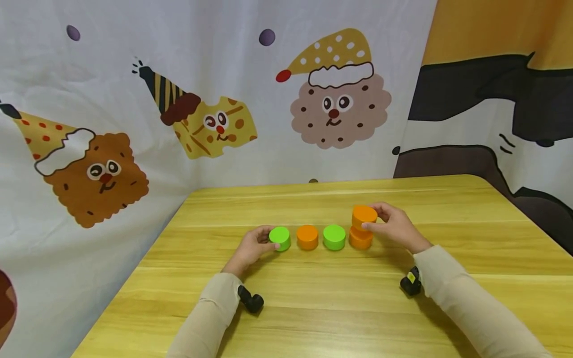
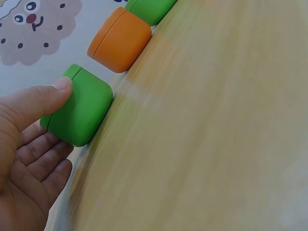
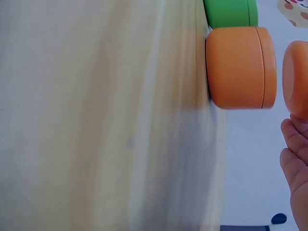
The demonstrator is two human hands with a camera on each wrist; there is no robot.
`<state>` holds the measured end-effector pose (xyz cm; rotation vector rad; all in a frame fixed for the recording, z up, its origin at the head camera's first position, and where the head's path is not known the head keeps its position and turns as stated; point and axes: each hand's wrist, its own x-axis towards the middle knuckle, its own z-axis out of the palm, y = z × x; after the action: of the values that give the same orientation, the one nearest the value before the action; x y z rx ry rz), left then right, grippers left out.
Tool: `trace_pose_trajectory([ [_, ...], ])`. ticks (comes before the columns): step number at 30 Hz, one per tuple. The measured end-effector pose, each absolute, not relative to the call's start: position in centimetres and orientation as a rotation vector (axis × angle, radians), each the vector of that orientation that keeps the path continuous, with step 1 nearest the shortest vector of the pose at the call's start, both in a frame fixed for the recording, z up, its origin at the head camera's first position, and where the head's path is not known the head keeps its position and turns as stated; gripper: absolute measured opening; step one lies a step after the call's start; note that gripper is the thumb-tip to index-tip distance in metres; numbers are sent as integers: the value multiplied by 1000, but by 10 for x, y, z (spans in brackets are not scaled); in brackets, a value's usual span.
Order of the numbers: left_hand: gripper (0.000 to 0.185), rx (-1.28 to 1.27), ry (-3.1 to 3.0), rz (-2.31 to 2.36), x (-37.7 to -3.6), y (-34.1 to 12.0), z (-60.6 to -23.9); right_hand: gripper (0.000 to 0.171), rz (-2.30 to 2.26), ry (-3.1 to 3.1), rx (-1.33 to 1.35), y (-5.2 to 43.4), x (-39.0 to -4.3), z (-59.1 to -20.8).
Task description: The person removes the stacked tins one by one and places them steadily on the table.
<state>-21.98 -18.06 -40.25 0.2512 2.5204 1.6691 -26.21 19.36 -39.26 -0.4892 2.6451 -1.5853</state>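
Small round boxes, each with a seam like a lid's, stand in a row on the wooden table. My left hand pinches the leftmost green box, thumb on its near side and fingers behind; it stands on the table. To its right come an orange box and a second green box. At the row's right end stands another orange box. Directly above that one, my right hand grips a further orange box. A narrow gap between these two shows in the right wrist view.
The wooden table reaches back to a hanging cloth printed with cartoon biscuits and cheese. Black wrist cameras sit at both cuffs, the left camera and the right camera.
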Motion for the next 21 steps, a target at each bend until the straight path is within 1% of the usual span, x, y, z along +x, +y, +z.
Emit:
trace_pose_trajectory([
  [13,45,233,2523,1684,-217,-179,-398,62,-1554,2708,-472,218,-254,-397],
  [17,46,207,2538,1689,-225,-183,-413,62,-1551,2724,-455,223,-254,-400],
  [21,46,208,2541,1687,-229,-184,-418,59,-1504,2777,-453,227,-252,-401],
])
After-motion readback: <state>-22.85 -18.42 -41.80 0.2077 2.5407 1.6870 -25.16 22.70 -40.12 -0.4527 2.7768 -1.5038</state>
